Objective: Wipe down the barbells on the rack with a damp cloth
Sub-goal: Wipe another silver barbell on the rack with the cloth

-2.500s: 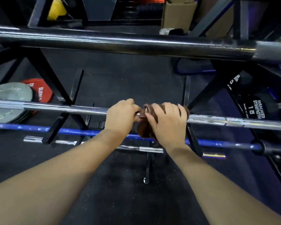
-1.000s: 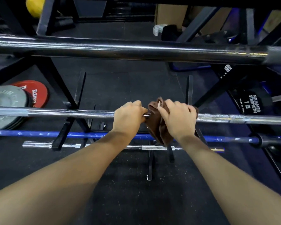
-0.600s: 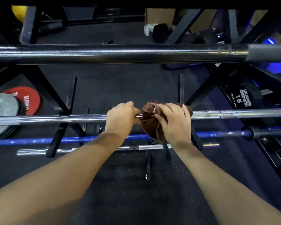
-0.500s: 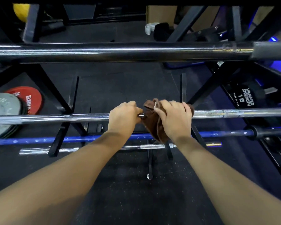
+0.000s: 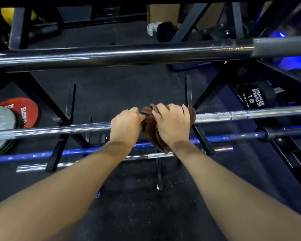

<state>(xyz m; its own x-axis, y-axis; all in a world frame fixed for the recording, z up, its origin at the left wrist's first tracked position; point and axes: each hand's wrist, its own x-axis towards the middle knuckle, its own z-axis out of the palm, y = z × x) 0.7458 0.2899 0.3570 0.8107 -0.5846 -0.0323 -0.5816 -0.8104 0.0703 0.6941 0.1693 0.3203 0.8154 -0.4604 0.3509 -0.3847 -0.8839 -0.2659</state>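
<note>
On the rack's middle tier, the right hand clamps the brown cloth around the chrome bar; the left hand grips the bar just beside it. Mid-wipe, I judge; next, slide the cloth along, steadying the bar.

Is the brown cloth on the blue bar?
No, the right hand grips the brown cloth around the silver barbell, above the blue bar.

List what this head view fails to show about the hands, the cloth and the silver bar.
- Silver barbell, head view: both ends cut off by the frame edges; middle hidden under brown cloth and hands.
- Right hand: palm and cloth beneath it hidden.
- Left hand: fingertips curl out of sight.
- Cloth's dampness: not discernible.
</note>
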